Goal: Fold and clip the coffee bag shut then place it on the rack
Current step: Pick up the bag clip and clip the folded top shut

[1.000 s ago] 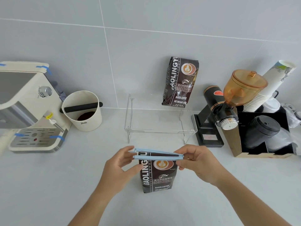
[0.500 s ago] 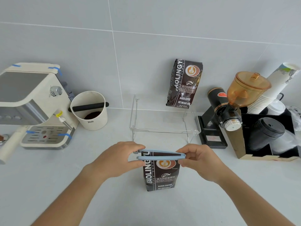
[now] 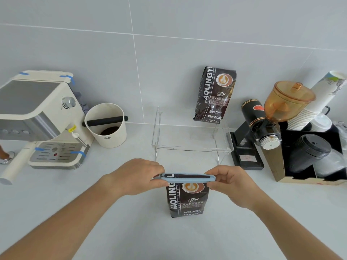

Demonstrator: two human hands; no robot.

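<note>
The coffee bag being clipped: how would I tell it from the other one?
Start at the clear rack against the tiled wall; one coffee bag stands on top of it. The bag being clipped stands on the counter in front of the rack, and only it has a pale blue clip across its top, held between both hands.

rack top: left part bare | second bag stands back right | grinder beside
</note>
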